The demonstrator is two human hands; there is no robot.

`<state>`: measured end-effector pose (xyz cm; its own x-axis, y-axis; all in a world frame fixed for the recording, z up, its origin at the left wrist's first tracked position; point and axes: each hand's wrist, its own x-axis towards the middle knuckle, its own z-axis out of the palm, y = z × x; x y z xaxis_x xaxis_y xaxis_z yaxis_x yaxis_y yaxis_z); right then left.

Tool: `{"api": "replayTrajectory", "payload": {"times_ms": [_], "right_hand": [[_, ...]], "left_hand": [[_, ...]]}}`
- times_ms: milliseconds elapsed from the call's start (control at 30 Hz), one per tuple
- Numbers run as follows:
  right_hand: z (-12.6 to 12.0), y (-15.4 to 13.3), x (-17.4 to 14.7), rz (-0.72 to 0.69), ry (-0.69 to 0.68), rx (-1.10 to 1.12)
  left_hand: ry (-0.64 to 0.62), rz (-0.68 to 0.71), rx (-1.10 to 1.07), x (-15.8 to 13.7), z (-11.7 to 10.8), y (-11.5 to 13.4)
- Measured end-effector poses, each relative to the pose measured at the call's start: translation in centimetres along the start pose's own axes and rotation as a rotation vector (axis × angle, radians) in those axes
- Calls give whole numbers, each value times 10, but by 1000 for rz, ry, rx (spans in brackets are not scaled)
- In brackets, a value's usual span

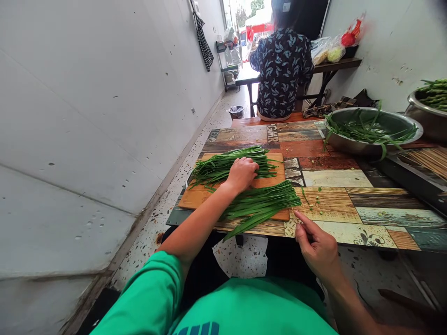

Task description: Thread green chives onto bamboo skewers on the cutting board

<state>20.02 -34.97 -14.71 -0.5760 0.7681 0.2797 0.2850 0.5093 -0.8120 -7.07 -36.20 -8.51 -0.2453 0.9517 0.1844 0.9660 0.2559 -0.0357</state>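
On a wooden cutting board (195,199) lie two bundles of flat green garlic chives. My left hand (244,171) reaches over the near chive bundle (268,200), its fingers curled down into the edge of the far chive bundle (226,164). The fingertips are partly hidden among the leaves. Past the table's near edge, my right hand (317,244) is beside the cut ends of the near bundle. Its index finger stretches forward and the thumb is close below; whatever thin thing they may hold is too small to make out.
A steel bowl (370,144) of loose chives stands at right, near a pot of green stalks (435,95). Bamboo skewers (431,160) lie on a dark tray (401,174). Chive scraps dot the patterned table (328,204). A person (284,70) sits beyond, facing away.
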Motion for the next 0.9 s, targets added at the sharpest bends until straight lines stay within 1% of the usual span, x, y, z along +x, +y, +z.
{"api": "replayTrajectory", "payload": {"times_ms": [167,333,500,667,800,900], "right_hand": [[0,0,0,-8,-1,-1],[-1,0,-1,-18,3,-4],[0,3,0,-15,-11,18],[1,5,0,-20,-13,33],[0,4,0,-17,-8,32],[0,4,0,-1,-12,34]], "left_hand": [[-12,-4,101,-3,-5,7],[5,31,40,-7,-8,7],[-1,21,-168,-6,-7,8],[-2,-14,-437,1,-4,19],[1,-20,-557,4,-1,30],[29,-18,-639,5,4,35]]}}
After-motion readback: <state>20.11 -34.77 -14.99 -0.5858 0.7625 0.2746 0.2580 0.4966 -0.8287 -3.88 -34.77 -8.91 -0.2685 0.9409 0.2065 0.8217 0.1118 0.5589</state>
